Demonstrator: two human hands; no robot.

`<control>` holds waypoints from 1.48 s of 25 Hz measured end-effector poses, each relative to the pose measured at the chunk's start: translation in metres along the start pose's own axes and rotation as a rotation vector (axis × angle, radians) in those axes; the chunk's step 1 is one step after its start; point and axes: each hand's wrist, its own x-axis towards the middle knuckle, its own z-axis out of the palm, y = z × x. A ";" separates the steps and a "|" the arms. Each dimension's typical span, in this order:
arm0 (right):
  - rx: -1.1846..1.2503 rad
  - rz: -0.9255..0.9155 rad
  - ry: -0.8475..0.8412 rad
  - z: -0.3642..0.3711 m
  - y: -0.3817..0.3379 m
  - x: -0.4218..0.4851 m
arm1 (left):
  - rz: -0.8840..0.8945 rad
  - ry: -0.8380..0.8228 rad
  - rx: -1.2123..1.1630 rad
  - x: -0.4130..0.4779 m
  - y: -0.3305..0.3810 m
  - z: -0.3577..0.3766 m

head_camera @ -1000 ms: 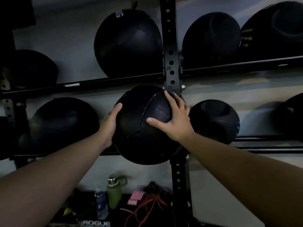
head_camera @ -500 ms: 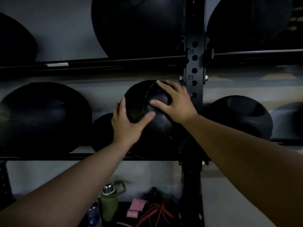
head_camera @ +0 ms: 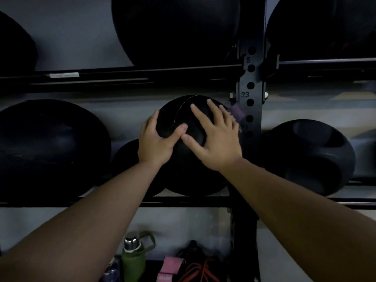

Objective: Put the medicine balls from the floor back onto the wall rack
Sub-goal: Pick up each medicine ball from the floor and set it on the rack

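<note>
Medicine ball [head_camera: 195, 176] on rack rail [head_camera: 183, 201] — both hands flat; fingers [head_camera: 213, 112] spread.

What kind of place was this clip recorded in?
Most likely a gym's storage corner. Black medicine balls sit on a wall rack with a numbered, hole-punched steel upright, and a green water bottle and orange cord lie below.

gym; medicine balls [head_camera: 309, 157] on wall rack [head_camera: 251, 102]

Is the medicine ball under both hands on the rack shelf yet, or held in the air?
On the shelf: the medicine ball rests on the lower rail, beside the upright, with left hand and right hand spread on it.
</note>
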 end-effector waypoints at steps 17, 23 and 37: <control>0.274 0.023 -0.055 0.001 0.061 -0.032 | 0.248 -0.050 0.375 -0.032 -0.015 -0.011; 0.251 0.201 -0.138 -0.019 0.033 -0.037 | 0.087 -0.541 1.099 -0.053 -0.097 -0.081; 0.250 0.220 -0.118 -0.007 0.034 -0.059 | -0.032 -0.565 1.125 0.015 -0.115 -0.097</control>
